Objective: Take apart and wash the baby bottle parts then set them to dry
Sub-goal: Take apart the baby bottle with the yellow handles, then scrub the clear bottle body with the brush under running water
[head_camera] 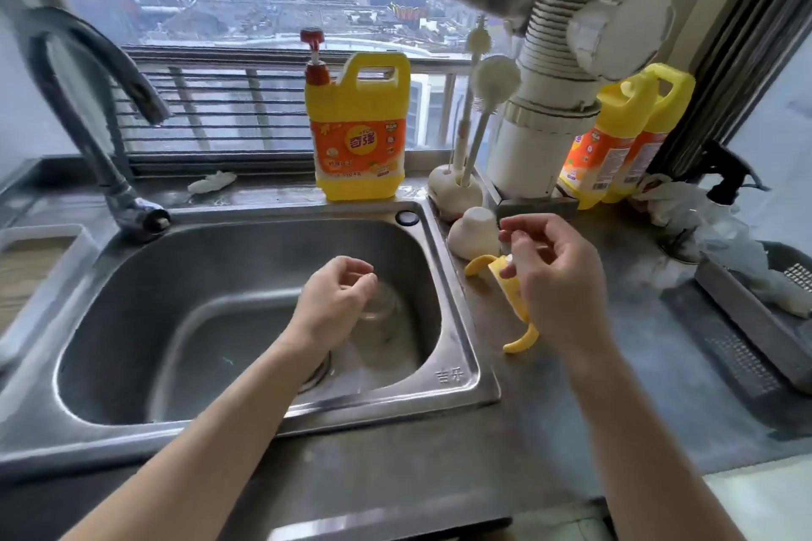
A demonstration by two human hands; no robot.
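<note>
Left hand (334,299) over sink (197,277): fingers loosely curled, empty | right hand (558,277) beside sink: grip cannot be told | risk: bottle (382,307) in sink may be knocked by left hand.

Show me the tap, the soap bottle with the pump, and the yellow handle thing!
tap (116,184): head view, lower stem just above its base.
soap bottle (358,145): head view, middle of the orange label.
yellow handle piece (523,340): head view, the curled handle nearest the person.
</note>
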